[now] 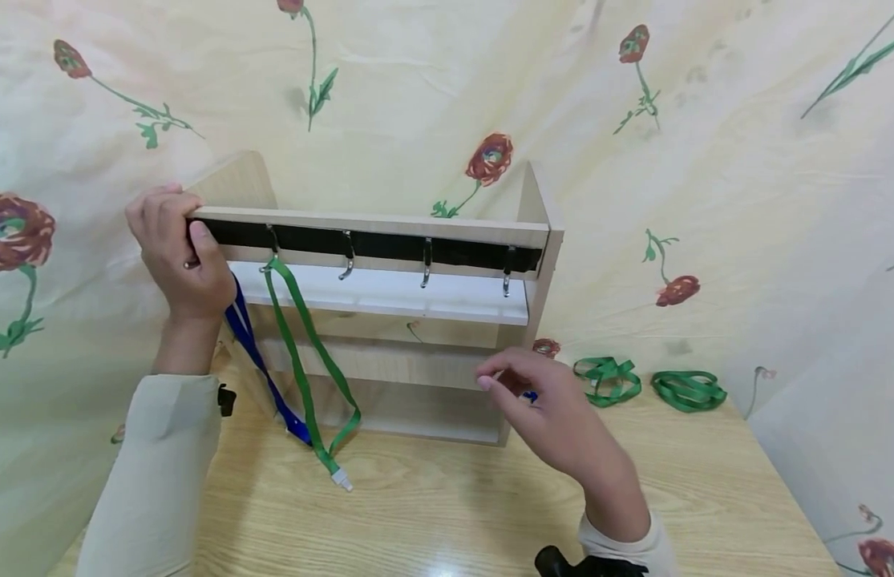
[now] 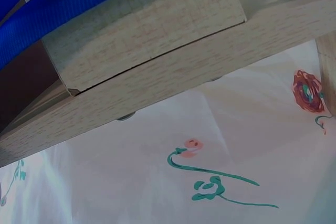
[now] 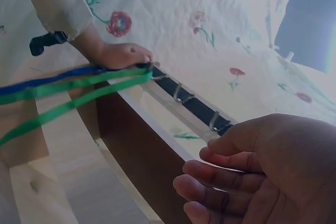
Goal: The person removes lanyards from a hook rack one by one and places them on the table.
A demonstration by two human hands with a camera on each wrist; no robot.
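My left hand point(image 1: 183, 252) grips the upper left corner of a wooden shelf rack point(image 1: 403, 367), fingers over the top and thumb on the black hook strip point(image 1: 309, 238). A green lanyard point(image 1: 302, 353) with a white clip hangs from a metal hook just right of that hand. Beside it a blue lanyard point(image 1: 255, 353) hangs down; its upper end is hidden behind the hand. My right hand point(image 1: 555, 409) is in front of the rack's lower right side, fingers loosely bent and holding nothing. In the right wrist view this right hand point(image 3: 262, 171) appears below the hook strip.
Further right along the strip are three bare hooks point(image 1: 427, 263). Two coiled green lanyards, a nearer-rack one point(image 1: 608, 381) and an outer one point(image 1: 688, 391), lie on the wooden table point(image 1: 418, 513). A bit of blue point(image 1: 529, 396) shows behind my right hand. Flowered cloth point(image 1: 389, 96) covers the wall behind.
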